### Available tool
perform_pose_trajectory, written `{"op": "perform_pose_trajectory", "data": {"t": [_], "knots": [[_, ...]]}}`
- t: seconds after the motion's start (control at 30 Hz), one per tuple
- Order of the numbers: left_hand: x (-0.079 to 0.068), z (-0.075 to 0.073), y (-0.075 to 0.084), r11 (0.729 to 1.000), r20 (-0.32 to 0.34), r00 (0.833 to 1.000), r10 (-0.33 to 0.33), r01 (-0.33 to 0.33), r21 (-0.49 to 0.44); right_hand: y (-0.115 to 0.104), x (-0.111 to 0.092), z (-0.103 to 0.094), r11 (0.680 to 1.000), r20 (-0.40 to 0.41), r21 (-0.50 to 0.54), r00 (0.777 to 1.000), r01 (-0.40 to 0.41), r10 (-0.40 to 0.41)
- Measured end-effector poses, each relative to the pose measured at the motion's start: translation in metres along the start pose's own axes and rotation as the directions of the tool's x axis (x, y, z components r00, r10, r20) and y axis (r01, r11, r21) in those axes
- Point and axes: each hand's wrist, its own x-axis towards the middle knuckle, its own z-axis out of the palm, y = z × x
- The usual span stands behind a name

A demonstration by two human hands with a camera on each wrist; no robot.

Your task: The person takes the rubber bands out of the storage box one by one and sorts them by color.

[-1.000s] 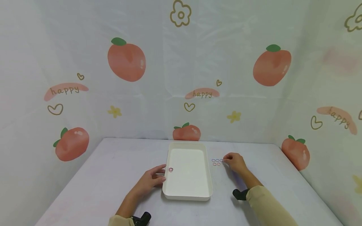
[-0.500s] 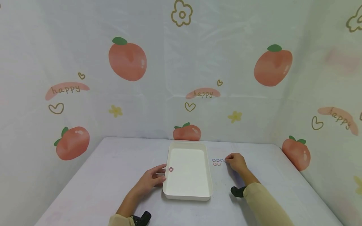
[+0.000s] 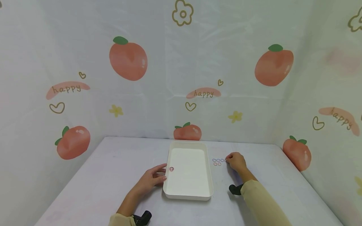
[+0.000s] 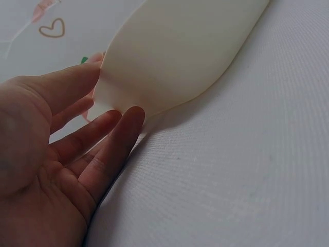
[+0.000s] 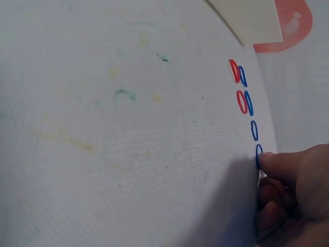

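My left hand point(image 3: 150, 180) rests its fingers on the outer left side of a shallow white tray point(image 3: 188, 198). In the left wrist view its fingertips touch the tray's wall point(image 4: 175, 56). Inside the tray, near that side, lie small reddish and purple rings point(image 3: 171, 169). To the right of the tray my right hand point(image 3: 237, 161) pinches a thin blue rubber band point(image 5: 259, 156) at the table surface, thumb on its edge. This band ends a row of several blue rubber bands point(image 5: 254, 130). Two red rubber bands point(image 5: 241, 102) lie alongside the row.
A white cloth covers the table point(image 3: 113, 166), with faint coloured stains in the right wrist view. Behind it hangs a white curtain point(image 3: 158, 110) printed with fruit and hearts. Each wrist wears a black camera mount point(image 3: 236, 189).
My right hand has shifted slightly to the right along the blue row, and the end band shows more beside its fingertips. The left hand and tray stay in place.
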Motion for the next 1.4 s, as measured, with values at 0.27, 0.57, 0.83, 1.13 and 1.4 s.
{"op": "perform_pose_trajectory", "data": {"t": [0.27, 0.57, 0.83, 1.13, 1.4], "knots": [[0.002, -0.001, 0.000, 1.000, 0.003, 1.000, 0.001, -0.001, 0.004, -0.002, -0.001, -0.002, 0.998, -0.028, 0.057, 1.000, 0.005, -0.003], [0.000, 0.000, 0.002, 1.000, -0.012, 1.000, -0.009, 0.009, 0.014, -0.009, -0.002, -0.011, 0.996, -0.046, 0.092, 0.999, 0.021, -0.017], [0.001, -0.001, 0.000, 1.000, -0.003, 1.000, -0.003, 0.003, 0.017, -0.019, 0.001, -0.019, 0.993, -0.053, 0.112, 0.998, 0.037, -0.031], [0.001, 0.000, 0.000, 1.000, -0.006, 1.000, -0.014, 0.014, 0.006, -0.040, 0.004, -0.016, 0.985, -0.064, 0.151, 0.996, 0.077, -0.068], [0.000, 0.001, 0.001, 1.000, -0.011, 1.000, -0.004, 0.005, 0.026, -0.068, -0.002, -0.005, 0.967, -0.063, 0.234, 0.994, 0.099, -0.086]]}}
